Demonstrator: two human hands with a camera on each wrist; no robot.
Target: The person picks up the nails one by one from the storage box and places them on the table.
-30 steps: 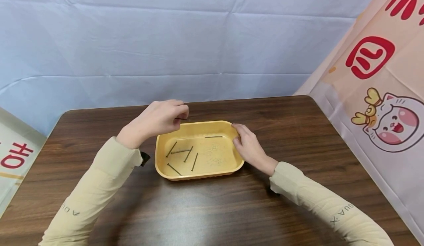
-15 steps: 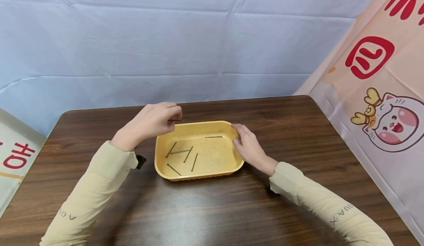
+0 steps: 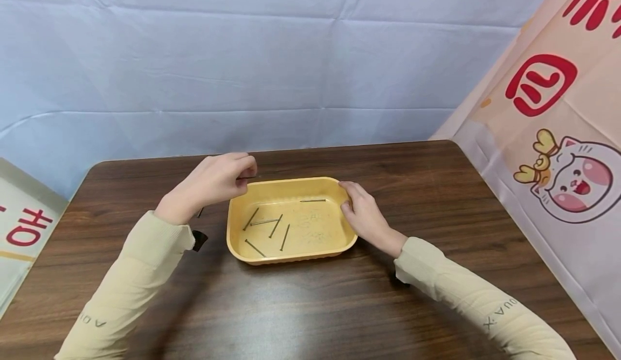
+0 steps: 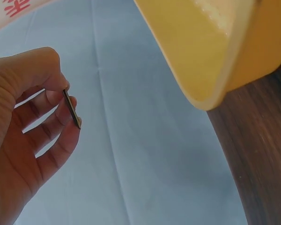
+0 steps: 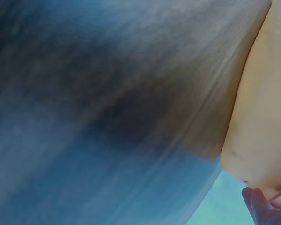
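Note:
Thumb and fingertips of my left hand pinch a dark nail, held off the table beyond the left end of a yellow plastic tray. Most of that nail is hidden by the fingers in the head view. Several similar nails lie inside the tray, mostly in its left half, with a single nail by the back wall. My right hand holds the tray's right rim, thumb toward the inside. In the right wrist view only its fingertips show against the tray.
Another thin dark nail lies on the brown wooden table, left of the tray and partly behind my left wrist. Pale cloth hangs behind the table, and a printed banner stands along the right side.
My left hand has moved left, away from above the tray's back left corner, with the nail still pinched. The nail on the table has come into view. Right hand and tray stay put.

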